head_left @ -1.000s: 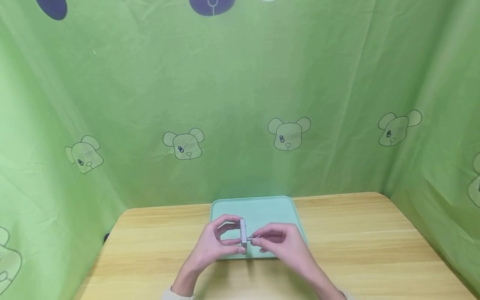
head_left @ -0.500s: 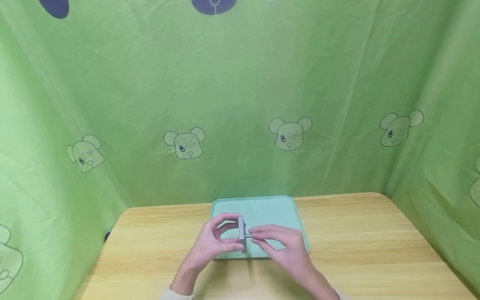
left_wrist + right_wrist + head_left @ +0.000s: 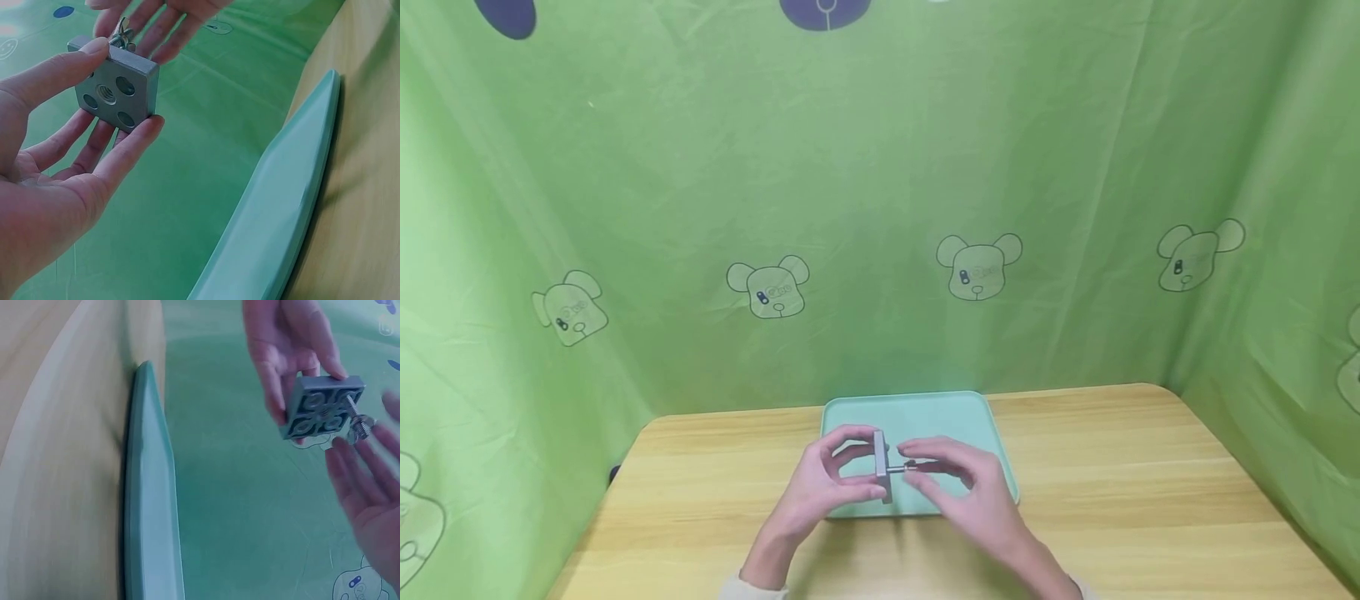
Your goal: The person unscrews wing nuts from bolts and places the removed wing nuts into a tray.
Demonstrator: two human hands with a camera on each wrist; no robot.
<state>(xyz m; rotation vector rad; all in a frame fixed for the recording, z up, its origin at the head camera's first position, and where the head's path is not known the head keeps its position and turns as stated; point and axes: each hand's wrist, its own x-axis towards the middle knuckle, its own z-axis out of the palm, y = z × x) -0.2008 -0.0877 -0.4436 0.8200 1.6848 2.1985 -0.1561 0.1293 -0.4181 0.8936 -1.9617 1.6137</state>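
Note:
My left hand (image 3: 820,479) grips a square grey metal block (image 3: 115,87) by its edges, thumb on one edge and fingertips on the opposite one. The block has a threaded centre hole and several round holes around it; its other face, seen in the right wrist view, is ribbed. A threaded bolt (image 3: 354,409) sticks out of that face near a corner, with a wing nut (image 3: 359,428) on it. My right hand (image 3: 966,487) is at the wing nut, thumb and fingers spread around it. Whether a fingertip touches the nut, I cannot tell.
A mint-green tray (image 3: 925,410) lies on the wooden table (image 3: 1097,467) beneath and behind the hands. Green curtain (image 3: 865,167) with bear-head prints surrounds the table at the back and both sides.
My right fingers have gone from a close pinch at the bolt to a wider spread, baring the wing nut. The block has shifted slightly left in my left hand's grip.

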